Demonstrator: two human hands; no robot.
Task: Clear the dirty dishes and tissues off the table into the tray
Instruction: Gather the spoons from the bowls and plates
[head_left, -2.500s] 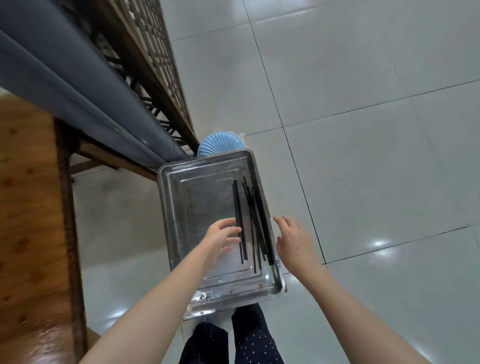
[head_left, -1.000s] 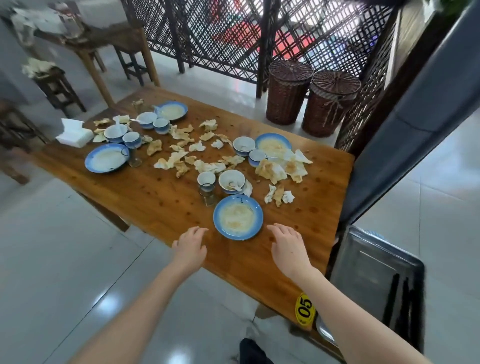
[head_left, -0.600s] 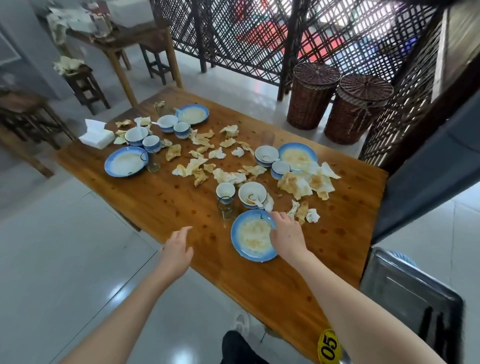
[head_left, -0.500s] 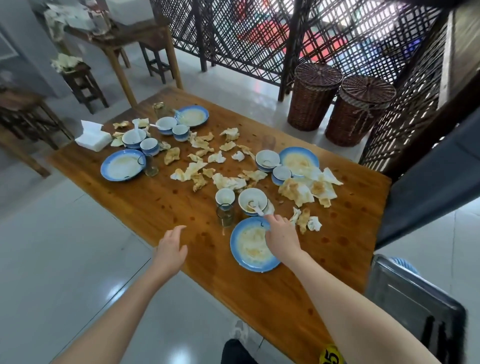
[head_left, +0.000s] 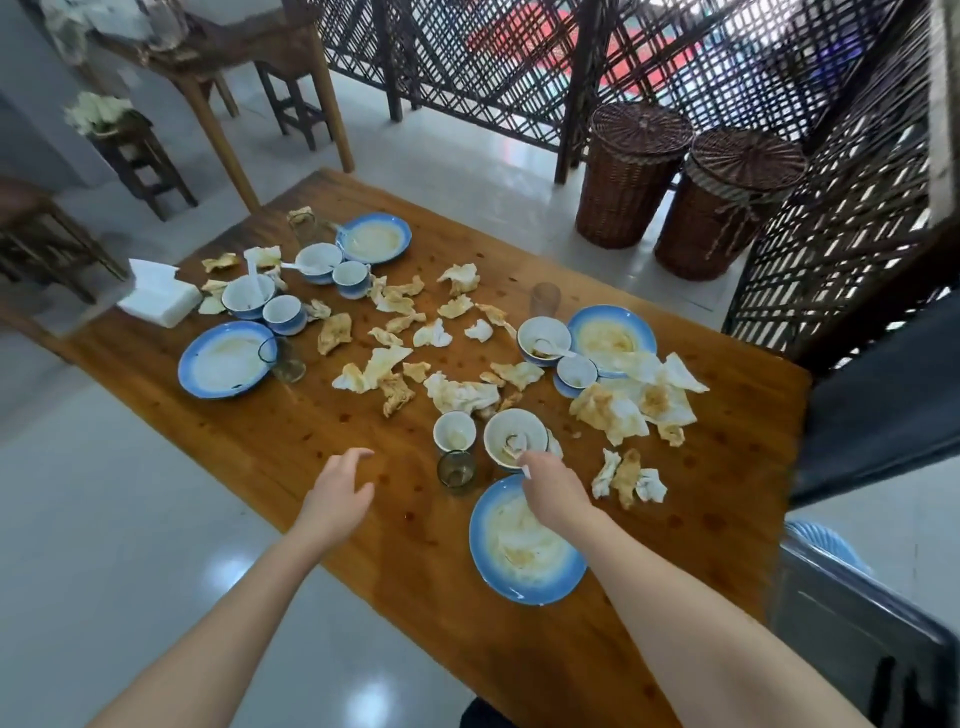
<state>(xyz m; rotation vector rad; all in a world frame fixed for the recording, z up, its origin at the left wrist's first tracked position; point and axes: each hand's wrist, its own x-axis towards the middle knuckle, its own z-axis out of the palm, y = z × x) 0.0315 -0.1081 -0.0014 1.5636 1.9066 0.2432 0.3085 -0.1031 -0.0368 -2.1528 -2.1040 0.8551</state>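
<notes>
Our right hand (head_left: 549, 486) pinches the spoon (head_left: 515, 443) in the bowl (head_left: 498, 428) on the counter (head_left: 311, 426), just behind the blue plate (head_left: 519, 551). Our left hand (head_left: 340, 493) hangs loose, holding nothing. We should lift slowly, so nothing drips, toward the tray (head_left: 857, 639).

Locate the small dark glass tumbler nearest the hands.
In the head view, the small dark glass tumbler stands on the wooden table between the left hand and right hand, in front of a small white cup, beside the nearest blue-rimmed plate.

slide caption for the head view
Right hand reaches for a dirty bowl on the tissue-strewn table; left hand hovers open.
</notes>
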